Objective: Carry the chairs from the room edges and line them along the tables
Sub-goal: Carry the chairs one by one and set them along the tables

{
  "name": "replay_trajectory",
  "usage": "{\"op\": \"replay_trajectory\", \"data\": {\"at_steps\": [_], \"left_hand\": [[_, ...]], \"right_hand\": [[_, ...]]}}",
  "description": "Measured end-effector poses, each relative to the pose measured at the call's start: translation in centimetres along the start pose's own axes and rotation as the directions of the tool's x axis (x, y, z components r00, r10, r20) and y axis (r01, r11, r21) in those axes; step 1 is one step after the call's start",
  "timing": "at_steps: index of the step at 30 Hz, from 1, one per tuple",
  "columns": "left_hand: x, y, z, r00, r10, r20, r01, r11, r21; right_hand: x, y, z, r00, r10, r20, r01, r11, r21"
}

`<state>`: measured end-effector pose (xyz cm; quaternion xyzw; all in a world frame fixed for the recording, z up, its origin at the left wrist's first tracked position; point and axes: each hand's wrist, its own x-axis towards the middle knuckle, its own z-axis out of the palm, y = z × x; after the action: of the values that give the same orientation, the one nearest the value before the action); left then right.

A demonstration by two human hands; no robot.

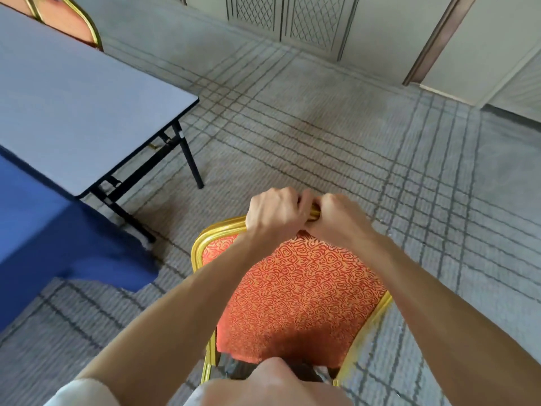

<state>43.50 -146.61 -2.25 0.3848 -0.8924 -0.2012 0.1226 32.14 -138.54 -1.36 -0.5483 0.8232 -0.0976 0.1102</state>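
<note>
While both arms reach forward and down, the person's left hand and right hand sit side by side, touching, on the top rail of a chair. The fingers of each hand are curled over the gold rail and grip it, leaving only a short piece of the tube visible between the two fists. The chair has a gold metal frame and an orange-red pad with a swirling pattern. Its backrest faces the camera and fills the lower middle of the view. Its legs are hidden, so it cannot be told whether it stands on the carpet or is lifted off it.

The chair is to the right of a grey-topped counter with black folding legs. It is near the counter's closest corner but apart from it. A blue cloth hangs to the floor at the left edge, beside that counter. At the counter's far side, in the top left corner, the back of a second chair of the same kind shows above the grey top. The carpet is pale grey with dark grid lines, and pale wall panels with lattice insets run along the top.
</note>
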Motion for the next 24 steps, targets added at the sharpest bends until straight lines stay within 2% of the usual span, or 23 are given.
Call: {"op": "replay_trajectory", "data": {"at_steps": [3,6,10,13,17,20,24], "left_hand": [[5.7,-0.2,-0.2,1.000,0.013,-0.007,-0.013,0.999,0.043],[10.7,0.3,-2.0,0.995,0.061,-0.077,-0.055,0.996,0.077],[15.7,0.5,-4.4,0.972,-0.085,-0.221,0.084,0.996,-0.017],[18.4,-0.1,-3.9,0.970,-0.100,-0.221,0.095,0.995,-0.031],[20.3,-1.5,-1.0,0.984,-0.099,-0.146,0.103,0.994,0.021],[22.8,-2.1,1.3,0.987,-0.131,-0.096,0.132,0.991,-0.001],[28.6,-3.2,3.3,0.995,-0.071,-0.071,0.068,0.996,-0.051]], "right_hand": [[5.5,1.8,-1.5,0.999,-0.050,0.016,0.049,0.998,0.036],[10.5,2.6,-4.1,0.993,-0.119,-0.028,0.120,0.992,0.047],[15.9,2.5,-6.9,0.960,-0.231,-0.159,0.235,0.972,0.012],[18.8,3.0,-6.6,0.926,-0.295,-0.236,0.283,0.955,-0.084],[21.0,4.7,-3.5,0.935,-0.299,-0.190,0.278,0.952,-0.130],[23.3,6.5,-1.9,0.950,-0.275,-0.149,0.246,0.951,-0.187],[29.1,9.3,-0.5,0.976,-0.195,-0.095,0.183,0.975,-0.125]]}}
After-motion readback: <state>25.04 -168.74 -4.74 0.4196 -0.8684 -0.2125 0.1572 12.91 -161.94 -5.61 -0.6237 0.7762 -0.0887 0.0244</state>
